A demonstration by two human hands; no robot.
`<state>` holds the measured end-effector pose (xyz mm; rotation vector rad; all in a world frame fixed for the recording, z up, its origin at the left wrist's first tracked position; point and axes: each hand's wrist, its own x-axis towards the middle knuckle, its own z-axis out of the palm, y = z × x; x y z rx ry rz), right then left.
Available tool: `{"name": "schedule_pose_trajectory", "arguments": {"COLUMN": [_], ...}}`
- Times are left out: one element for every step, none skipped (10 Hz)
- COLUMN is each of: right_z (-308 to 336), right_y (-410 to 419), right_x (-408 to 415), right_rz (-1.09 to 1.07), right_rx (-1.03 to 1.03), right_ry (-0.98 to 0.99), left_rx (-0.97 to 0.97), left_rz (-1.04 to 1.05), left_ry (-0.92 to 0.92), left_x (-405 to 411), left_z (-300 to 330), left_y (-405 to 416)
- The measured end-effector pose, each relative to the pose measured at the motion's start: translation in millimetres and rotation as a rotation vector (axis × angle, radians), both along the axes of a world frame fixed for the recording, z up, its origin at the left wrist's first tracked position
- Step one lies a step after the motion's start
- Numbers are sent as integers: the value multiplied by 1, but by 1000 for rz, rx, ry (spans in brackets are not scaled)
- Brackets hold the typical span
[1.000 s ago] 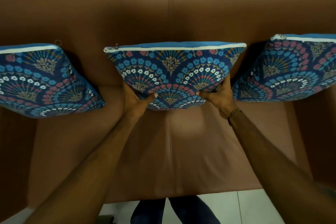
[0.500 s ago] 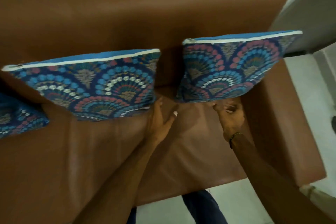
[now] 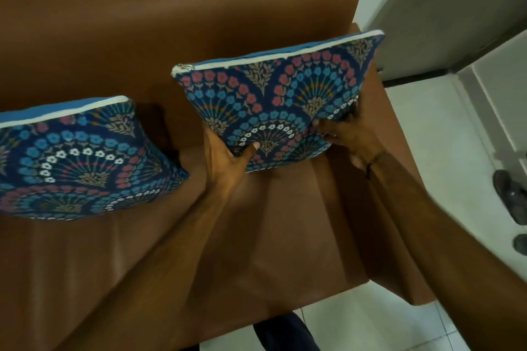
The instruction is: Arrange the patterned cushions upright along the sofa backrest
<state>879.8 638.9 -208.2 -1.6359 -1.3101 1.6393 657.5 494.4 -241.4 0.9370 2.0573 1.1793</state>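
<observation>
No legible text — none anywhere

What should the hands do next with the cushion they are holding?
Probably ease the right cushion back against the sofa backrest and let go. The left hand and right hand both grip its lower corners, and it stands upright at the sofa's end, beside the other cushion.

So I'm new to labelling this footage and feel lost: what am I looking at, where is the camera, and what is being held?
The camera sits on a person's head, looking down at their bare arms. Below is a brown sofa. The left hand and right hand grip the lower corners of a patterned cushion, holding it upright near the backrest. A second cushion of the same pattern leans there untouched. Dark footwear lies on the tiled floor.
</observation>
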Motion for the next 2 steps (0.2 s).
{"name": "schedule_pose_trajectory", "arguments": {"right_z": [-16, -14], "right_y": [-28, -49], "right_x": [7, -5], "right_rz": [-113, -175], "right_rx": [31, 53], "right_ry": [-8, -124], "left_rx": [8, -27], "left_rz": [-69, -83], "left_ry": [-44, -27], "left_x": [-12, -19], "left_z": [-7, 6], "left_y": [-9, -19]}}
